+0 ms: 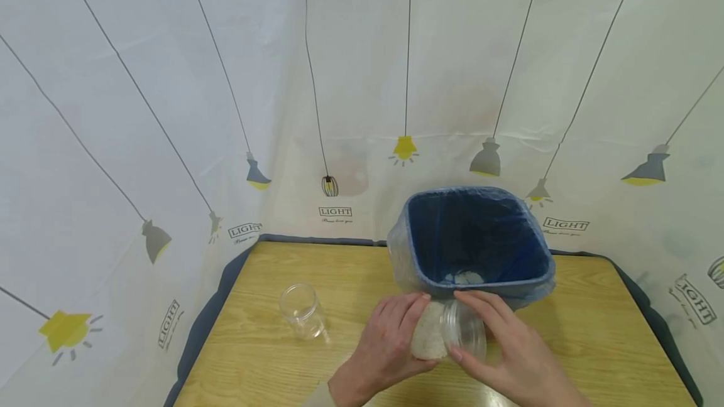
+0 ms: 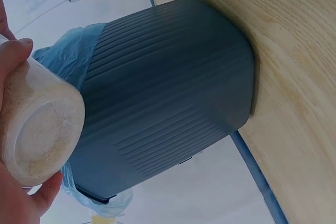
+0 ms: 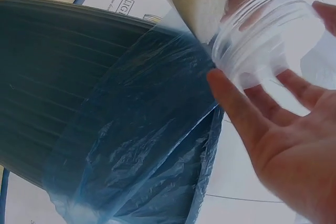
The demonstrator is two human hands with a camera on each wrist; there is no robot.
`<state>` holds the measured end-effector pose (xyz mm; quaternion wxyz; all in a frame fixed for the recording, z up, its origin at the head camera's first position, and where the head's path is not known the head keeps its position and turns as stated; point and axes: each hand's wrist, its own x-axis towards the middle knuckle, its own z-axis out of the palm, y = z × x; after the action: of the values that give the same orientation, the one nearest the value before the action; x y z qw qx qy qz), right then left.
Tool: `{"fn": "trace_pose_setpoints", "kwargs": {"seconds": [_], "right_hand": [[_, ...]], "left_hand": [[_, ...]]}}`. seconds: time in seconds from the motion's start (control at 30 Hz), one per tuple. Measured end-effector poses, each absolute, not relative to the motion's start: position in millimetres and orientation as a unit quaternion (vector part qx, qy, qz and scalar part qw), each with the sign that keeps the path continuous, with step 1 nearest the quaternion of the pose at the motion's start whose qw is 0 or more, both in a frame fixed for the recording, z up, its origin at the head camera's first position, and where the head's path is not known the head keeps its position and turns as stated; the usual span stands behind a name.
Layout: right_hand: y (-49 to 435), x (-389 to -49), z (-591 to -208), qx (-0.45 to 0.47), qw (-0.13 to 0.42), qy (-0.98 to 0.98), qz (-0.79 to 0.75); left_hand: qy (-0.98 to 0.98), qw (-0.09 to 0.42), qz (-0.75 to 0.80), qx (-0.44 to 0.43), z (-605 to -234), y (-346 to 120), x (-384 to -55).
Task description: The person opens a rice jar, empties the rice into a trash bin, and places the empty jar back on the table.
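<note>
My left hand [image 1: 390,338] grips a see-through jar [image 2: 44,124] filled with a pale, beige grainy material. The jar lies on its side, its base towards the left wrist camera. Against its right end is a clear threaded jar [image 3: 268,30], which my right hand [image 1: 517,350] holds between thumb and fingers. The two ends meet or nearly meet; whether they touch I cannot tell. Both hands are just in front of the near rim of a dark blue bin [image 1: 481,237]. A thin blue plastic liner [image 3: 142,129] folds over that rim.
Left of the hands, a clear drinking glass [image 1: 302,311] stands on the wooden table [image 1: 249,344]. Something whitish [image 1: 466,278] shows inside the bin near its front wall. Behind and at both sides hangs a white curtain [image 1: 362,80] printed with lamps.
</note>
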<state>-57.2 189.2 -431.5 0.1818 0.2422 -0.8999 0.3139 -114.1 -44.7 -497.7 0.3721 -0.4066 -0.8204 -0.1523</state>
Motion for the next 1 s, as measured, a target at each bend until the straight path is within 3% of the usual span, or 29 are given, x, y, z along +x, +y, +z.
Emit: {"fn": "trace_pose_setpoints", "kwargs": {"seconds": [0.17, 0.6, 0.67, 0.9, 1.0], "right_hand": [[194.9, -60.4, -431.6, 0.292, 0.191, -0.870, 0.349], [206.7, -57.2, -438.3, 0.298, 0.161, -0.857, 0.390], [210.6, -55.9, -440.7, 0.297, 0.142, -0.854, 0.404], [225.1, -50.1, -454.5, 0.223, -0.008, -0.849, 0.479], [229.8, -51.2, -467.4, 0.197, -0.032, -0.854, 0.480]], "left_hand": [[-0.823, 0.371, -0.165, -0.398, -498.9, -46.4, -115.4], [-0.811, 0.352, -0.247, -0.396, -510.0, -54.9, -117.9], [-0.805, 0.351, -0.271, -0.395, -512.6, -56.8, -118.4], [-0.784, 0.330, -0.368, -0.376, -521.7, -61.8, -120.5], [-0.779, 0.317, -0.406, -0.358, -524.3, -64.4, -120.6]]}}
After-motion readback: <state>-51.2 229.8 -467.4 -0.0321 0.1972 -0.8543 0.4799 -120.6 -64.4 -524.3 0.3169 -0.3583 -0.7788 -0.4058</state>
